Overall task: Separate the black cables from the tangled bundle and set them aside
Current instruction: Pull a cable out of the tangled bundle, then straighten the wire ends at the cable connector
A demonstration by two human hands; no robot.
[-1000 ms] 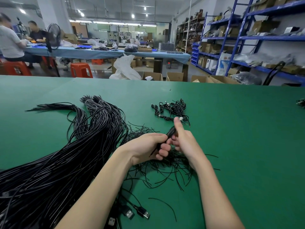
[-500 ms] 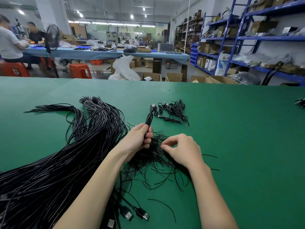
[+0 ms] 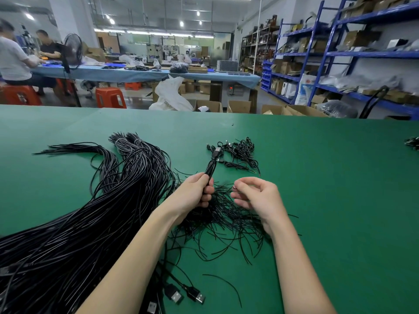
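A thick bundle of long black cables (image 3: 86,220) sweeps across the left of the green table (image 3: 328,200). My left hand (image 3: 197,193) grips a small bunch of black cables (image 3: 211,166) upright, their USB plug ends pointing up and away. My right hand (image 3: 258,197) hovers beside it over a loose tangle of thin black wires (image 3: 229,225), fingers curled with thumb and forefinger close together; a thin wire may be pinched there, too fine to tell. A small pile of separated cables (image 3: 238,152) lies just beyond my hands.
USB plugs (image 3: 188,295) lie near the table's front edge between my forearms. Another small cable clump (image 3: 412,142) sits at the far right edge. Beyond the table stand cardboard boxes, orange stools, blue shelving and people seated at a blue table.
My left hand lifted the bunch of cables upright and away from my right hand. My right hand let go of the bunch, dropped to the wire tangle, then rose slightly with fingers curled.
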